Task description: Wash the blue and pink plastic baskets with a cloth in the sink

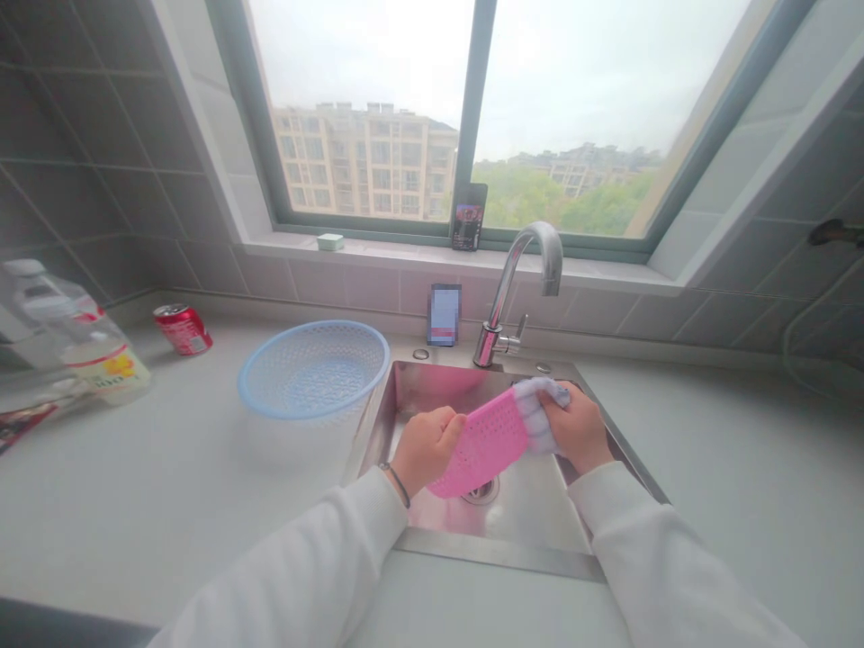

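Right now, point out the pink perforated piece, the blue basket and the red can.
Pink perforated piece (482, 445), head view, its middle.
Blue basket (303, 417), head view, front rim.
Red can (182, 329), head view, side.

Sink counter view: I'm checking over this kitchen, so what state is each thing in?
left hand: gripping a pink perforated plastic piece above the sink
right hand: pressing a white-and-lilac cloth against that piece
chrome gooseneck faucet: no running water visible
stainless steel sink: drain partly hidden by the pink piece
blue-rimmed perforated plastic basket: upright on the counter
red soda can: lying on its side
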A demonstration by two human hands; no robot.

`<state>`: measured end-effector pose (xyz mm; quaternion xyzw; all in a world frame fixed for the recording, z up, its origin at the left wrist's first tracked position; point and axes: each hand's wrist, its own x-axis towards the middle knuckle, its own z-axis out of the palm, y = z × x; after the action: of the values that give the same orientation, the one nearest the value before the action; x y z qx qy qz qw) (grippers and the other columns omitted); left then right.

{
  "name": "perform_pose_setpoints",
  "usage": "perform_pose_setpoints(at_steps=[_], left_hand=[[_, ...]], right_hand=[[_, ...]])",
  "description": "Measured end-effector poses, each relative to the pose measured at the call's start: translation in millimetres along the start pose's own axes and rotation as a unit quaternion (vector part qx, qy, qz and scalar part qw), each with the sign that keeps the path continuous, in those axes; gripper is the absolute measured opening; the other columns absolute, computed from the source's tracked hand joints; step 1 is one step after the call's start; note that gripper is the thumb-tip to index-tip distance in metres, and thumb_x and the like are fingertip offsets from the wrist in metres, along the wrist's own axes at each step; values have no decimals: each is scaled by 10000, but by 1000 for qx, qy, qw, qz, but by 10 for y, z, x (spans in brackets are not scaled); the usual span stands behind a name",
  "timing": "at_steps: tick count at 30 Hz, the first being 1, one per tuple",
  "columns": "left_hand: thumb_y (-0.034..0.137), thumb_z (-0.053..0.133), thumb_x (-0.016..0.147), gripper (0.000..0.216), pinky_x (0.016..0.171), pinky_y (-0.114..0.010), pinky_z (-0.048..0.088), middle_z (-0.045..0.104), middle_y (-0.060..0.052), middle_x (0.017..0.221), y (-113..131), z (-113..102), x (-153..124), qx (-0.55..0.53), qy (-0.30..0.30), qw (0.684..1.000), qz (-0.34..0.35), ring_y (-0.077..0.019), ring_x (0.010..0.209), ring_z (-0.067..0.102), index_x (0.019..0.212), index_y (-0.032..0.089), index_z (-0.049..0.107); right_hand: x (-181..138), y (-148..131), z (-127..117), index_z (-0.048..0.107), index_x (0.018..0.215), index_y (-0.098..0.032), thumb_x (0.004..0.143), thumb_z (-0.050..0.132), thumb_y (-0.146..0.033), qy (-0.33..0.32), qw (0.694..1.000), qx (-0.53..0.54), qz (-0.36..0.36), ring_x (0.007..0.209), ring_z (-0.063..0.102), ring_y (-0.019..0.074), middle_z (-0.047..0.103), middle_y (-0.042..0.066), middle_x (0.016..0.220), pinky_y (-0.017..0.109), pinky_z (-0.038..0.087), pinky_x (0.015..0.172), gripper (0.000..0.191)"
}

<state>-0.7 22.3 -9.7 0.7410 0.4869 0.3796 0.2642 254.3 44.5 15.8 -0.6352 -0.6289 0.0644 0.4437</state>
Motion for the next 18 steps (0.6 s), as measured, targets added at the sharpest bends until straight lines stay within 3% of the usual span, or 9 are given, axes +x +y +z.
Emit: perform_pose_setpoints(at_steps=[3,9,11,15,18], left_hand=[[454,344,982,428,580,-288,227,493,13,607,-2,7,-2,7,3,1000,0,-155,590,467,643,214,448],[421,362,989,407,585,-296,224,506,8,604,-30,25,11,47,2,999,3,-162,594,473,650,215,453],[424,353,991,412,582,-295,226,503,8,605,-27,24,12,42,0,999,11,-161,591,473,647,215,441],[455,328,992,438,570,-290,233,487,11,598,2,8,-4,11,0,1000,20,-154,578,464,634,218,413],[465,333,988,433,570,-288,239,491,13,601,20,-3,-23,-2,1,1000,26,-154,579,469,644,219,427]], right_hand=[[-49,-64,-2,673,842,-180,839,544,-525,-11,1000,17,-14,660,644,234,714,78,729,332,474,603,368],[-336,-479,125,679,835,-185,813,607,-454,-150,971,131,-136,628,641,205,715,51,729,310,494,594,279],[-279,-426,105,670,815,-190,823,585,-468,-125,978,121,-114,629,636,207,709,49,712,315,493,595,291],[-42,-122,-12,655,792,-198,815,536,-520,-6,999,32,-7,680,642,241,715,75,735,346,487,621,344],[17,-49,-46,648,780,-198,818,529,-550,23,999,1,22,657,634,253,706,88,714,359,481,598,374]])
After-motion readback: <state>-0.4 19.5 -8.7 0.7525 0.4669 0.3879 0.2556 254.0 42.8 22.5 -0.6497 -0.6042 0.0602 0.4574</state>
